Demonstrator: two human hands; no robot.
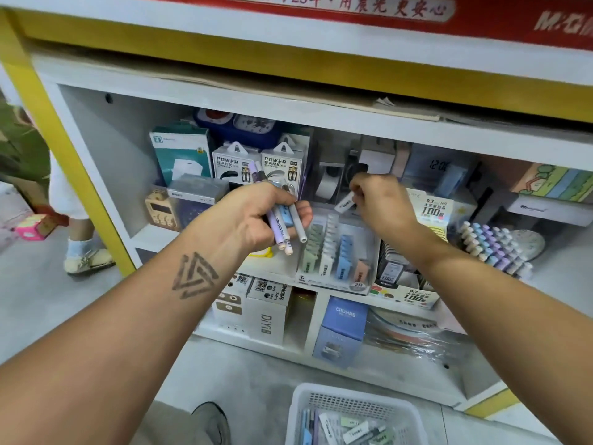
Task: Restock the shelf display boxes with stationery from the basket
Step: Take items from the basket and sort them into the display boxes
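Nearest the camera: white mesh basket (354, 409) on grey floor (48, 303), holding loose erasers and pens. A dark shoe (211, 422) sits just left of it. Bare floor stretches left of the basket.

Above the basket, a white shelf unit (96, 149) with a yellow frame (57, 130). Bottom tier: white boxes, one marked "DIYI" (268, 313), and a blue box marked "CRUHRE" (345, 329).

Middle tier, front edge: clear eraser box (337, 252) with rows of green, white, blue and pink erasers, tagged "2B". Right of it, lead refill boxes labelled "0.7 HB 100" (431, 210), then a rack of pastel capped pens (495, 248).

Left hand (256, 216), forearm tattooed, grips a bundle of pens (285, 226) in lilac, blue and grey, held in front of the shelf just left of the eraser box. Right hand (380, 200) pinches a white eraser (345, 202) at its fingertips, directly above the eraser box and not touching it. A gap remains between the two hands.

Back of the tier: two "POWER BANK" packs (256, 165), a teal box (183, 152), tape rolls, a clock reading "12:0".

Top: red banner (353, 14) with Chinese characters and a partial "M&G". At far left, another person's foot in a sandal (86, 258) and a pink box (35, 226) on the floor.
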